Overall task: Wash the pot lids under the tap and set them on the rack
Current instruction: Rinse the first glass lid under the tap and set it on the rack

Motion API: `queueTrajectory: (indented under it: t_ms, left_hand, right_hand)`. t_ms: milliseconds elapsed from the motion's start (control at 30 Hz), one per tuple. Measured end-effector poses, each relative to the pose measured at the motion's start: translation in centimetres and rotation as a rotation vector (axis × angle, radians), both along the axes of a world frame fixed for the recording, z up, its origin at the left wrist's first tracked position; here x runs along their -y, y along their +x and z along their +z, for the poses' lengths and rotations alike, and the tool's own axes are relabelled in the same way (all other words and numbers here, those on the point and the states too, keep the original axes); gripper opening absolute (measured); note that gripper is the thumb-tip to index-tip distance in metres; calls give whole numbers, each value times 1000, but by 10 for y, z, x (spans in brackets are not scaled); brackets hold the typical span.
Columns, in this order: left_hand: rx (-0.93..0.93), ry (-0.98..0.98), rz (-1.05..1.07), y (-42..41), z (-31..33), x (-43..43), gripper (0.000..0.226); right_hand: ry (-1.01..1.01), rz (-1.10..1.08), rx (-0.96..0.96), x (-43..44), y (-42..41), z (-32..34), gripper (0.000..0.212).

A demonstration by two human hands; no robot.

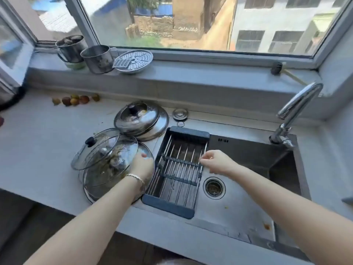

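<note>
Dirty glass lids lie stacked on the counter left of the sink: a small one with a black knob (95,148) leans on a larger glass lid (112,165). My left hand (142,164) rests on the right edge of that stack, gripping the larger glass lid. Behind them sit two nested steel lids (141,120). A wire drying rack (177,173) with dark end bars spans the left part of the sink (238,190). My right hand (215,161) hovers at the rack's right edge, fingers loosely curled, holding nothing. The tap (298,108) stands at the right; no water runs.
On the window sill stand two steel pots (97,58), a steamer plate and a grater (133,61). Several small fruits (74,99) lie on the counter at the back left. A round sink plug (180,113) lies behind the rack. The drain (214,187) is open.
</note>
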State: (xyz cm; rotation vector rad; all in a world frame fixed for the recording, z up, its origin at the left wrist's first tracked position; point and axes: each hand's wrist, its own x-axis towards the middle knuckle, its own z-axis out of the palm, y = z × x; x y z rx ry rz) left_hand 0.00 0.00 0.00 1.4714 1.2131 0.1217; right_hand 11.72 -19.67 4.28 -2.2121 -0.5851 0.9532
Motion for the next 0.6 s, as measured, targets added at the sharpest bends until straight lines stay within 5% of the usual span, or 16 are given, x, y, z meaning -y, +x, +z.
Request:
queueTrajectory:
  t_ms: [200,300,400,600]
  left_hand:
    - [315,-575,844,-40,-9,-105,33]
    - [367,-473,979,-53,-21,-153,75]
    - [479,-595,993,-59,-29,-178,47]
    - [530,-663,942,-67,-37,-196,27]
  right_hand:
    - [-52,49,35,-71,-7,-15,21]
    - [-76,37,15,-108,-15,-23,22]
    - [-112,41,7,-138,-24,-33,22]
    - [-141,-27,-13,-171,-35,-39,22]
